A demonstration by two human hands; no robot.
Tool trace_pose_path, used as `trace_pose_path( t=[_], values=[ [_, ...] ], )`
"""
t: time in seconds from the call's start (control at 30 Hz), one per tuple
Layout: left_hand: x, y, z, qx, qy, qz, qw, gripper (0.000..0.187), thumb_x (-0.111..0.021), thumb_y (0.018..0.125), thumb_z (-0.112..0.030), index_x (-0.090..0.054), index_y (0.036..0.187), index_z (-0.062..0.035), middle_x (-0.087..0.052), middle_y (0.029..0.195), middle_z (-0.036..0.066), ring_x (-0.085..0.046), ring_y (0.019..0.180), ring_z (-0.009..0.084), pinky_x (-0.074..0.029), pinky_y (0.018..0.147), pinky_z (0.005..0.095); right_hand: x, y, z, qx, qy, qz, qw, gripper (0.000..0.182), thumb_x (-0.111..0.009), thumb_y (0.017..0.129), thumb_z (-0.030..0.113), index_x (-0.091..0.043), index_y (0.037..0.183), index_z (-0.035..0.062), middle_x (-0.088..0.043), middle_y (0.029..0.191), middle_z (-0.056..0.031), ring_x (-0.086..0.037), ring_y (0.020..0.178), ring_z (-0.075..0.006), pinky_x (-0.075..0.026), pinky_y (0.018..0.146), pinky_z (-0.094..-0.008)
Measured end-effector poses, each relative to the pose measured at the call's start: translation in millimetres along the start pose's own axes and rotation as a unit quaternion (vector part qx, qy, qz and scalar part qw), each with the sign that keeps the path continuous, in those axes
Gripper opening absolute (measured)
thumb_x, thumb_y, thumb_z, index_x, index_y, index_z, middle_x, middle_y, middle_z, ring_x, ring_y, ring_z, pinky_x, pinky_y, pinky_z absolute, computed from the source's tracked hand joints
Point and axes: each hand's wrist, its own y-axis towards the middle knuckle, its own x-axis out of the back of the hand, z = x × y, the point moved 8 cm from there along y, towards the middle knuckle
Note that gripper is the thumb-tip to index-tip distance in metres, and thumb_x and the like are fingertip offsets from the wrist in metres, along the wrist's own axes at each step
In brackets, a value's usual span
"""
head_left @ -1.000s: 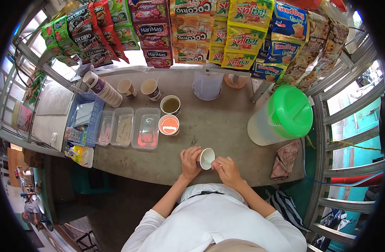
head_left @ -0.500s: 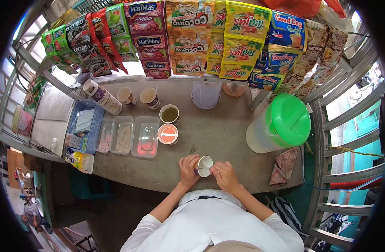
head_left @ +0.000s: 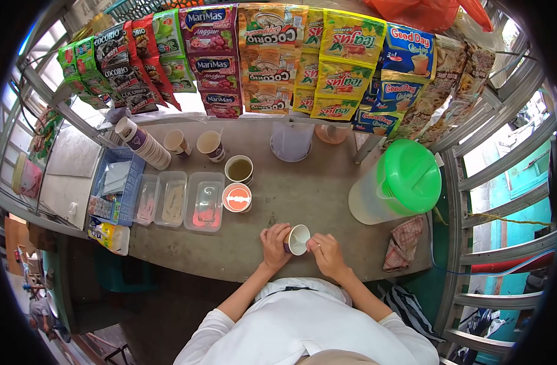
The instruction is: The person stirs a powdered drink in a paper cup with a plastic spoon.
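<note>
Near the table's front edge, my left hand (head_left: pixel 275 244) is wrapped round the left side of a paper cup (head_left: pixel 299 239), which is tilted so its white inside shows. My right hand (head_left: pixel 327 252) is at the cup's right rim with its fingers pinched together. Whatever those fingers hold, if anything, is too small to make out. Farther back and to the left stand a cup with an orange-red lid (head_left: pixel 236 197) and an uncovered cup of dark liquid (head_left: pixel 239 170).
Stacked cups (head_left: pixel 143 143), two more cups, clear plastic boxes (head_left: pixel 205 201) and a blue basket (head_left: pixel 118 185) are on the left. A green-lidded jug (head_left: pixel 382 188) and checked cloth (head_left: pixel 404 242) stand right. Drink sachets (head_left: pixel 213 61) hang along the back.
The view has shifted slightly, so the table items appear a little farther left. Both hands keep nearly the same place at the cup.
</note>
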Motion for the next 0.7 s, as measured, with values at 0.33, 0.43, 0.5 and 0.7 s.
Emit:
trace_pose_path(
  t=[0.33, 0.43, 0.5, 0.7],
  values=[
    [0.0, 3.2, -1.5, -0.004, 0.010, 0.003, 1.000, 0.075, -0.083, 0.060, -0.014, -0.044, 0.124, -0.0120, -0.059, 0.122, 0.009, -0.057, 0.111, 0.0288, -0.033, 0.095, 0.0466, -1.1, 1.7, -1.5, 0.006, 0.009, 0.009, 1.000, 0.027, -0.049, 0.097, 0.020, -0.057, 0.078, 0.0035, -0.056, 0.072, -0.0111, -0.050, 0.064, -0.0309, -0.035, 0.064, -0.0387],
    [0.1, 0.1, -2.9, 0.000, 0.004, 0.005, 1.000, 0.074, -0.083, 0.061, -0.014, -0.044, 0.123, -0.0120, -0.059, 0.122, 0.009, -0.057, 0.111, 0.0286, -0.033, 0.095, 0.0466, -0.2, 2.1, 1.4, 0.017, -0.003, 0.000, 1.000, 0.026, -0.050, 0.097, 0.020, -0.057, 0.079, 0.0033, -0.056, 0.072, -0.0114, -0.050, 0.064, -0.0311, -0.035, 0.064, -0.0385],
    [0.6, 2.8, -2.0, 0.002, -0.004, 0.004, 1.000, 0.074, -0.083, 0.061, -0.014, -0.044, 0.123, -0.0120, -0.059, 0.121, 0.009, -0.057, 0.111, 0.0284, -0.032, 0.095, 0.0466, 1.2, 2.5, 2.0, 0.020, -0.012, 0.001, 1.000, 0.026, -0.050, 0.097, 0.020, -0.056, 0.079, 0.0033, -0.055, 0.072, -0.0114, -0.050, 0.063, -0.0311, -0.034, 0.063, -0.0385],
    [0.5, 2.5, -2.2, -0.006, -0.002, -0.002, 1.000, 0.078, -0.083, 0.057, -0.014, -0.044, 0.126, -0.0137, -0.057, 0.124, 0.007, -0.056, 0.112, 0.0273, -0.035, 0.092, 0.0468, -1.1, 0.6, -1.0, 0.016, -0.007, 0.000, 1.000, 0.026, -0.049, 0.097, 0.019, -0.056, 0.078, 0.0026, -0.055, 0.071, -0.0118, -0.049, 0.063, -0.0312, -0.034, 0.063, -0.0386]
  ],
)
